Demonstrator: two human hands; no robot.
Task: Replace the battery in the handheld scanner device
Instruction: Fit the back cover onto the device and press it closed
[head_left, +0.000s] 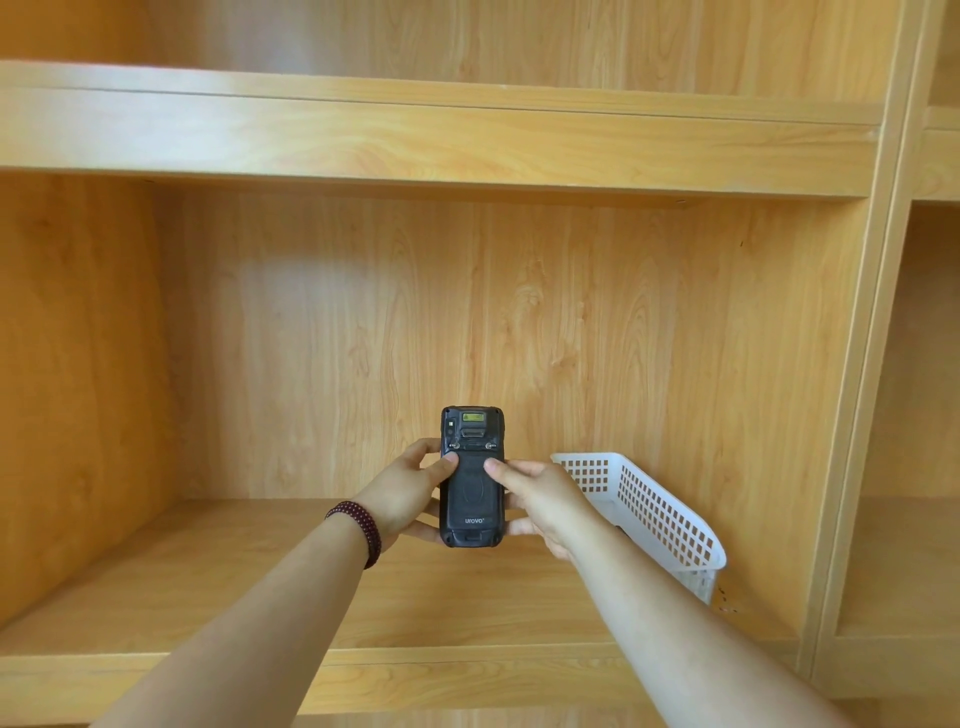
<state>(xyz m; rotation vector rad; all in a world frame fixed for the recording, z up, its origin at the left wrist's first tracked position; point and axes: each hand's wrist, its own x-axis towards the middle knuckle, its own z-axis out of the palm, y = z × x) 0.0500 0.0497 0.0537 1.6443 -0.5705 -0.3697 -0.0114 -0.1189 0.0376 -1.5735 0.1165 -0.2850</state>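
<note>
A black handheld scanner (471, 499) is held upright in front of me, its back side facing the camera with the battery cover in place. My left hand (402, 493) grips its left edge, thumb pressed on the upper part of the cover. My right hand (540, 496) grips the right edge, its thumb also on the cover. A dark beaded bracelet (358, 530) circles my left wrist. No loose battery is visible.
A white perforated plastic basket (660, 514) stands on the wooden shelf (208, 587) to the right, behind my right forearm; something dark shows inside it. Another shelf board (415, 135) runs above. A vertical wooden divider (862, 415) bounds the compartment on the right.
</note>
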